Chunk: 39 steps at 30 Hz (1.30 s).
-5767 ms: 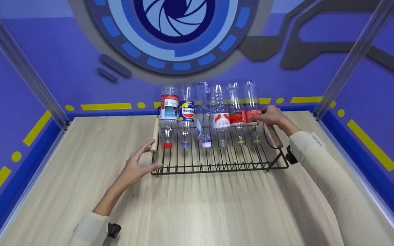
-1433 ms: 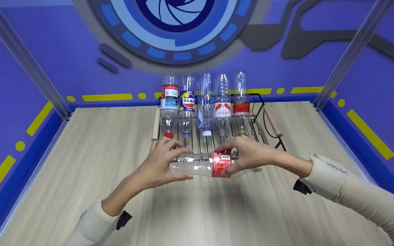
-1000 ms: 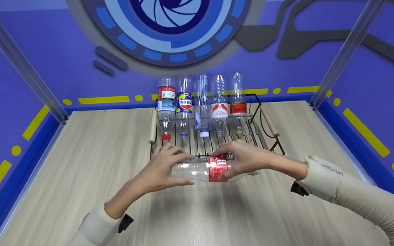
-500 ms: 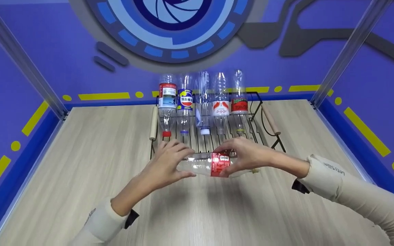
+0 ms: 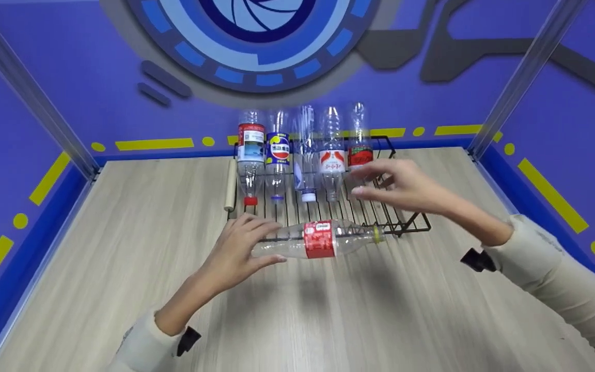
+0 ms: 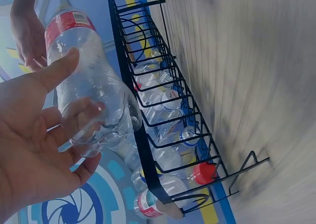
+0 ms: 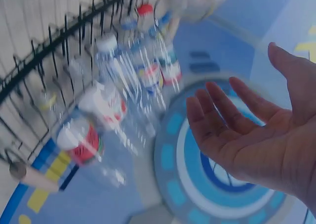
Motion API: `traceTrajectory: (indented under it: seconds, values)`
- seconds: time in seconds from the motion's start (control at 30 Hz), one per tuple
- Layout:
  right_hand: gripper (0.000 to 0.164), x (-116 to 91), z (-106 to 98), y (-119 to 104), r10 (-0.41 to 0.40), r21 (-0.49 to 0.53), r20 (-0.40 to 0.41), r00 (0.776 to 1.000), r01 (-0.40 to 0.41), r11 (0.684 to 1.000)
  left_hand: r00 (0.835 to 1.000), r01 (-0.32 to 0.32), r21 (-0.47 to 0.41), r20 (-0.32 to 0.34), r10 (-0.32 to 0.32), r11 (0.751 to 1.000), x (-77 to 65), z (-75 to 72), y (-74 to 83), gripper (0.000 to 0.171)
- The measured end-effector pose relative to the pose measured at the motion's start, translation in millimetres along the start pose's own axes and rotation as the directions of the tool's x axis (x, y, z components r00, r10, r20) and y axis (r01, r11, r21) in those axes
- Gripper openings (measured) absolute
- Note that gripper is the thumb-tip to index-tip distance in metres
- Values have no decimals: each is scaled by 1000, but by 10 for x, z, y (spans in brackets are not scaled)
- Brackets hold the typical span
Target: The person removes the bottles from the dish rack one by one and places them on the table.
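Note:
My left hand [image 5: 240,250] holds a clear plastic bottle [image 5: 319,239] by its base end, thumb on the near side and fingers on the far side. The bottle lies level over the front of a black wire rack [image 5: 413,227], red label in the middle, yellow-ringed neck to the right. Its thumb and curled fingers show around the bottle in the left wrist view [image 6: 94,90]. My right hand [image 5: 406,186] is away from that bottle, fingers relaxed and holding nothing. In the head view it overlaps the bottle with the red and green label [image 5: 360,156].
Several clear bottles stand in a row in the rack, necks toward me, including a red-capped bottle [image 5: 251,150], a blue-labelled bottle [image 5: 279,149] and a white-capped bottle [image 5: 306,160]. The rack has a wooden handle [image 5: 231,185] at its left. A patterned purple wall [image 5: 91,77] rises behind the wooden table [image 5: 147,206].
The red-labelled bottle has left the rack's right end. Just now my right hand let go of it and moved back and right, while the left hand kept hold.

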State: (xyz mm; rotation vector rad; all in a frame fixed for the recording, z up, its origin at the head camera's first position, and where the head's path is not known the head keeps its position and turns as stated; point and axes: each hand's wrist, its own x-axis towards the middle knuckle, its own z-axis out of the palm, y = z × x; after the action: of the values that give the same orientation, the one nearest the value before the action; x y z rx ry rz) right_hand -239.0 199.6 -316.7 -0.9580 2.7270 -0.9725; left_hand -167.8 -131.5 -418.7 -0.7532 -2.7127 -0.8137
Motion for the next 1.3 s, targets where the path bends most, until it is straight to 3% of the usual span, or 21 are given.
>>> traceTrajectory:
  seconds: [0.1,0.23,0.47,0.6,0.83,1.07,1.3]
  values:
    - [38,-12,-154,109,45,13,-48,998,-44,999,998,46,-94,-45,-50,995,-41,-16,-45,56]
    - [36,-30,-278,336,106,22,-87,991,-105,994,986,140,-216,-63,-157,966,-83,-56,-92,54]
    - [43,-61,-387,770,238,7,-90,967,-238,971,948,294,-390,0,-320,873,-136,-190,-186,59]
    - [47,-82,-425,1029,292,-3,-80,953,-293,956,925,344,-460,19,-378,819,-146,-247,-260,57]
    - [49,-99,-447,1428,311,12,-66,948,-311,950,902,367,-576,28,-431,730,-164,-340,-397,55]
    - [54,-111,-400,1657,346,64,30,938,-347,936,883,346,-699,16,-469,626,-164,-408,-531,52]
    - [54,-122,-317,1749,323,83,93,942,-331,940,846,352,-730,-20,-533,585,-129,-439,-692,50]
